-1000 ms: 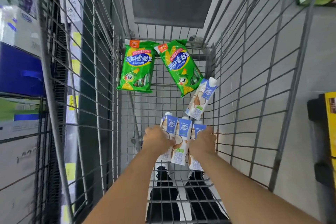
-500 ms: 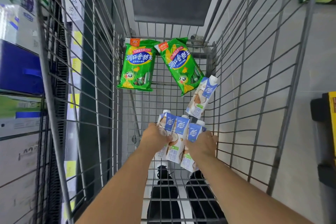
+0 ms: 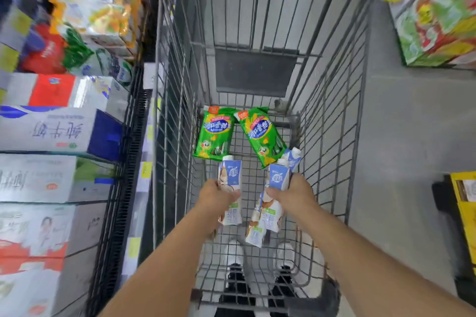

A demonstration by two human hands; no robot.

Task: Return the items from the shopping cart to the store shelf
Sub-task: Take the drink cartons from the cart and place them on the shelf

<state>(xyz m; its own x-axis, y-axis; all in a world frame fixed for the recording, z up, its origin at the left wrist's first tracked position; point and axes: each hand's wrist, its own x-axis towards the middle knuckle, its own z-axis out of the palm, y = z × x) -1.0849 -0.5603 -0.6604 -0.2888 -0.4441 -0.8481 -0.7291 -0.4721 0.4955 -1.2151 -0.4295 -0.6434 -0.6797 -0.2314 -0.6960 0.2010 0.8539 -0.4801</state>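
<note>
The left hand (image 3: 219, 194) grips one blue-and-white carton (image 3: 230, 189) around its middle, fingers curled round it, the capped top pointing away from the person. The right hand (image 3: 292, 193) grips a second carton (image 3: 278, 177) the same way, and below its fingers more carton bodies (image 3: 260, 224) hang in a bunch; how many it holds I cannot tell. The two hands are apart, side by side, with open cart mesh showing between them. Just beyond the right hand another carton top (image 3: 295, 156) pokes up near the cart's right wall; whether it is held or lying loose cannot be told. Farther out from both hands, two green snack bags (image 3: 215, 134) lie on the floor of the cart (image 3: 332, 121), the one (image 3: 261, 136) ahead of the right hand tilted, its lower corner close to the carton tops. To the left of the left hand, outside the cart wall, stand store shelves (image 3: 128, 136) stacked with milk boxes (image 3: 51, 128). Below the arms, through the mesh, the person's shoes (image 3: 235, 278) show. To the right of the right hand is grey floor (image 3: 401, 136), with a colourful box (image 3: 438, 13) far ahead and a yellow crate (image 3: 463, 213) at the edge.
</note>
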